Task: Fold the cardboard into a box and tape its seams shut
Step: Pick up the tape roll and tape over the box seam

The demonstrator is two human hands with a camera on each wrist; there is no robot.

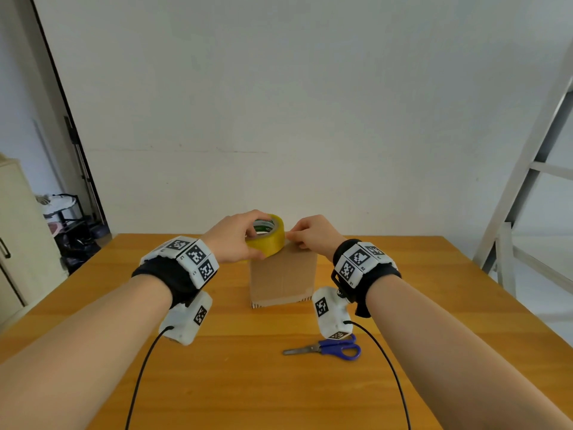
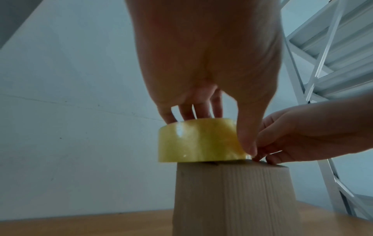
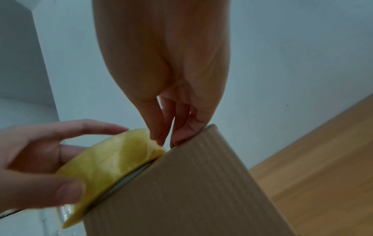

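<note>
A folded brown cardboard box (image 1: 283, 279) stands upright on the wooden table (image 1: 248, 383). A yellow tape roll (image 1: 269, 238) lies flat on its top, at the left side. My left hand (image 1: 238, 240) grips the roll, thumb on the near side and fingers over the far rim (image 2: 198, 140). My right hand (image 1: 310, 234) is just right of the roll, its thumb and fingertips (image 3: 159, 137) pinched together at the roll's edge on the box top (image 3: 193, 175). Whether a tape end sits between them is too small to tell.
Blue-handled scissors (image 1: 328, 349) lie on the table near me, right of centre. A white metal frame (image 1: 521, 187) stands at the right, a cabinet (image 1: 15, 237) and a dark rack (image 1: 68, 218) at the left. A pale wall is behind the table.
</note>
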